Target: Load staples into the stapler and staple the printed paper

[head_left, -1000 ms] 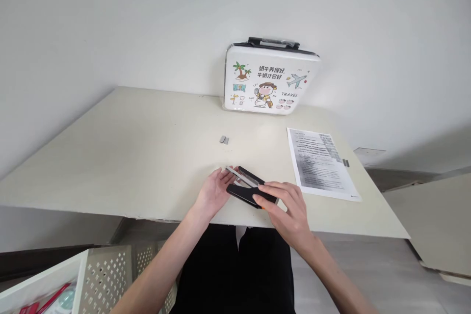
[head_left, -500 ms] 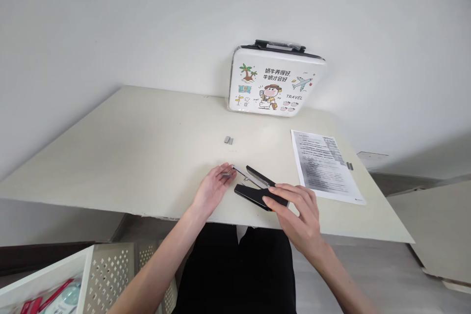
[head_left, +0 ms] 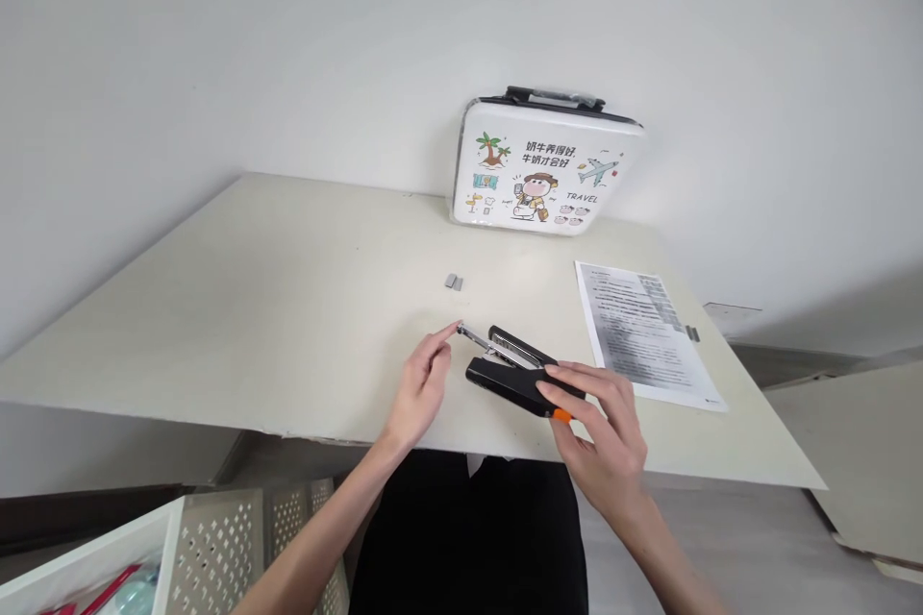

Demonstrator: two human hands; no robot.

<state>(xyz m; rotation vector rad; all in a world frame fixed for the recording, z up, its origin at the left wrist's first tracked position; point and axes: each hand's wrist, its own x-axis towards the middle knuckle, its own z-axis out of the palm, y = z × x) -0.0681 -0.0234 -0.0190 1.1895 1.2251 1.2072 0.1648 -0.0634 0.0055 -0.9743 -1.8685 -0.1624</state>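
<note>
A black stapler with an orange part near its rear lies tilted above the table, its upper part swung open. My right hand is closed around the rear of the stapler. Between the two black halves the metal staple channel sticks out to the left. My left hand touches the tip of that channel with its stretched index finger. Its other fingers are curled, and whether they hold anything is hidden. Just beyond the hands, small grey staple strips lie on the table.
A white hard case with cartoon prints leans against the wall at the back. On the right lies a printed sheet, with another small grey strip at its edge. A white bin stands below the table at lower left.
The small grey piece seen in my left fingers is out of sight now. My left fingers have curled, with the index at the channel tip. The stapler has shifted slightly right in view.
</note>
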